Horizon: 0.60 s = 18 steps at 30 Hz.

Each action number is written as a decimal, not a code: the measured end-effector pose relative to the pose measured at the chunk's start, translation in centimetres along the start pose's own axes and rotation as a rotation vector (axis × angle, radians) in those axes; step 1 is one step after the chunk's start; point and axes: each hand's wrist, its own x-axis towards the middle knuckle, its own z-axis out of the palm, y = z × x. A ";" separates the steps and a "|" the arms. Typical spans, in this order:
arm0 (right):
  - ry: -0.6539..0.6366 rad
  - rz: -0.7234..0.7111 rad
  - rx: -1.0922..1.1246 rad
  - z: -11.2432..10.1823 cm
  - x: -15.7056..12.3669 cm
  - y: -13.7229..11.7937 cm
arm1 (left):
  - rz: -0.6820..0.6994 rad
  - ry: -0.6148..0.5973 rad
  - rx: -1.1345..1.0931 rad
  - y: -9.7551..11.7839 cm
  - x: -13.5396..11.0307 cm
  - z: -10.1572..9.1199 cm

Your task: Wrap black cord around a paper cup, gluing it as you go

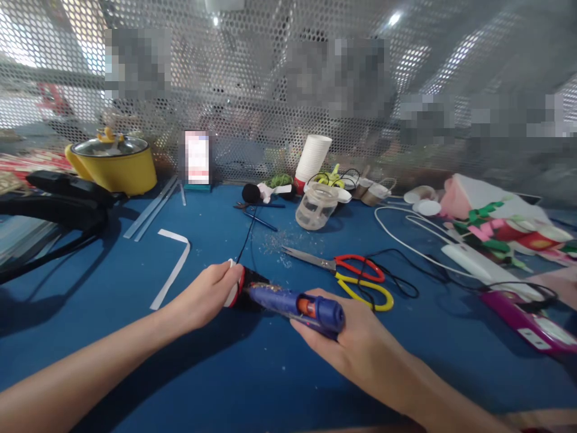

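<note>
My left hand [208, 294] is closed on a small piece with white, red and black parts [241, 282]; its exact kind is unclear. A thin black strand [247, 237] runs up from behind my fingers. Wrapped round a blue hot glue gun [288, 302], my right hand [356, 337] points its nozzle at the black part of that piece. Whether the nozzle touches it, I cannot tell. Scissors with red and yellow handles [336, 269] lie open beyond the right hand. Left of my left hand rests a bent white strip [175, 270].
Clear glue sticks [152, 207] and a yellow pot [121, 168] stand at the left, near a black stand [67, 198]. A lit phone [198, 159], pliers [256, 205], a plastic jar [315, 207] and paper cups [313, 157] are at the back. Cables, a power strip [487, 270] and felt flowers [509, 225] occupy the right.
</note>
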 end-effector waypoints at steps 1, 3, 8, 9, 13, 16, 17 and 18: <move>0.001 0.002 -0.010 0.0 0.0 -0.1 | 0.002 -0.001 0.000 0.0 0.0 0.0; -0.007 0.011 -0.022 -0.1 0.1 -0.1 | 0.003 -0.004 -0.002 0.0 -0.1 0.0; -0.033 0.011 -0.030 -0.1 0.1 -0.2 | -0.011 -0.023 0.003 -0.1 -0.1 0.0; -0.028 0.010 -0.031 -0.1 0.0 -0.2 | -0.010 -0.027 0.005 -0.1 0.0 0.0; -0.082 -0.009 -0.022 -0.2 -0.3 -0.4 | -0.017 -0.019 0.018 0.1 0.0 0.0; -0.048 0.001 -0.044 -0.2 -0.3 -0.4 | -0.010 -0.021 0.022 0.0 0.0 0.0; -0.039 0.007 -0.050 -0.2 -0.3 -0.4 | -0.003 -0.022 0.024 0.0 0.0 0.0; -0.042 0.010 -0.052 -0.2 -0.3 -0.4 | 0.005 -0.022 0.026 -0.1 0.0 0.0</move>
